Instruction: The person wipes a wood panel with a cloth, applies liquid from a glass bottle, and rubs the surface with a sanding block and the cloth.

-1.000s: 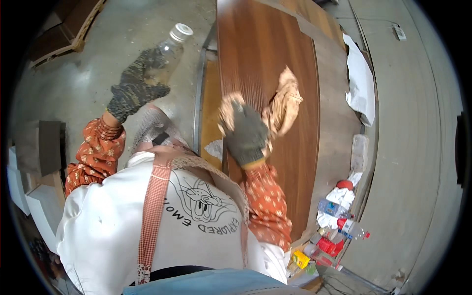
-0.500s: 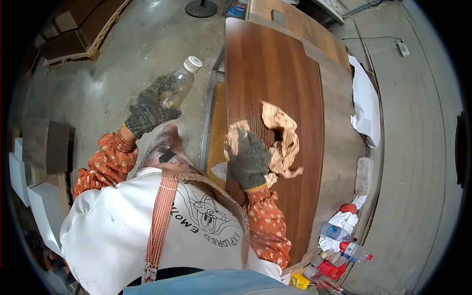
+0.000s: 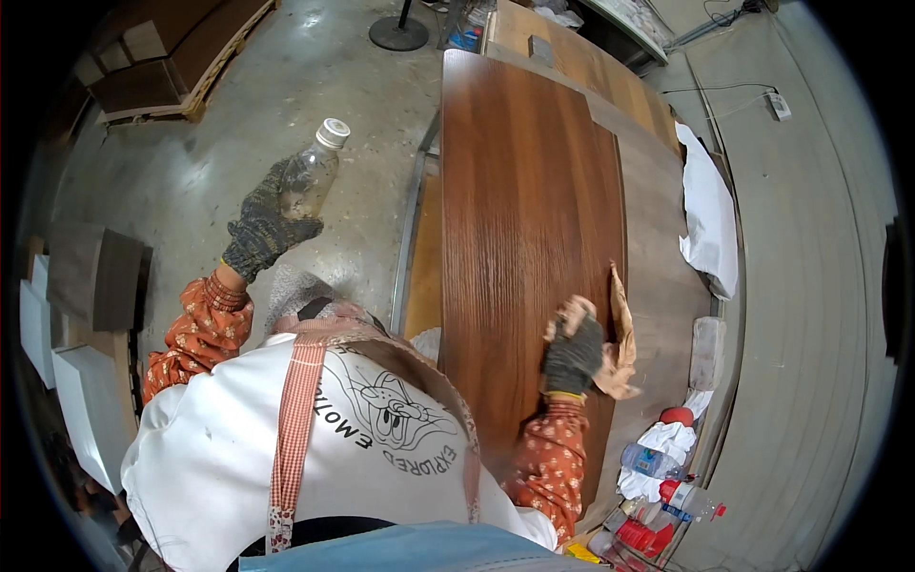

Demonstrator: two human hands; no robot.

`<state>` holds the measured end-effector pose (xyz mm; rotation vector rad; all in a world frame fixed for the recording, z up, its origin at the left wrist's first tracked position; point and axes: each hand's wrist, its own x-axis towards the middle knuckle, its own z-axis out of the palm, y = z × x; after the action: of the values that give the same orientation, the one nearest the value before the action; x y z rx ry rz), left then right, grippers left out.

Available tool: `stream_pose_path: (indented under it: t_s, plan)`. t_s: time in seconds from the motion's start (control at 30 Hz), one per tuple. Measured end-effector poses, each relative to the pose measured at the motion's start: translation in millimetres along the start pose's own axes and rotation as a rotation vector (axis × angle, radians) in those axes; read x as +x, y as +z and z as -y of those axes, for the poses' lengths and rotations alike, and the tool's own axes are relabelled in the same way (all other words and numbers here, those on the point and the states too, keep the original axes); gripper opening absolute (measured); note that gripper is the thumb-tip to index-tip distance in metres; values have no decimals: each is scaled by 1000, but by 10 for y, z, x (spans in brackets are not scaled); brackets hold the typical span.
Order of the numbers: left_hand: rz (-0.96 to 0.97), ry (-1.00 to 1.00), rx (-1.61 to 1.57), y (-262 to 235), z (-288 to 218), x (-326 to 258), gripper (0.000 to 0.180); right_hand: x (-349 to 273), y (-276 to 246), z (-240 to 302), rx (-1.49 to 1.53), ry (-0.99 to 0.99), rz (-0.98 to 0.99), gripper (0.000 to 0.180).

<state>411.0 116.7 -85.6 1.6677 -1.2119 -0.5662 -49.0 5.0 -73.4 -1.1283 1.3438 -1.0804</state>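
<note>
My left hand (image 3: pixel 265 227), in a dark knit glove, grips a clear bottle (image 3: pixel 315 173) with a white cap, held tilted over the floor to the left of the table. A little liquid seems to be inside; I cannot tell how much. My gloved right hand (image 3: pixel 572 355) is closed on a crumpled peach-coloured rag (image 3: pixel 621 334), pressed to the dark brown wood-grain board (image 3: pixel 515 191) near its right edge. Part of the rag sticks out past my fingers and another part trails to the right of the hand. Beneath my palm the rag is hidden.
Paler panels (image 3: pixel 658 219) lie under the brown board. Along the right edge are a white sheet (image 3: pixel 707 214) and several plastic bottles (image 3: pixel 650 461). A small grey block (image 3: pixel 540 50) sits at the far end. Boxes on a pallet (image 3: pixel 143 67) stand far left; grey-brown panels (image 3: pixel 95 276) stand nearer.
My right hand has moved right and nearer to me across the board, dragging the rag. My left hand with the bottle has shifted slightly left.
</note>
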Motion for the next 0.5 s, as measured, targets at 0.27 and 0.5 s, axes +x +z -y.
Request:
stream_pose_path:
  t_s: [0.27, 0.5]
  plan:
    - [79, 14, 28, 106, -174, 45, 91, -220, 1737, 223, -1257, -782, 223, 49]
    - [138, 28, 91, 106, -176, 8, 94, -411, 1171, 267, -1283, -588, 283, 51]
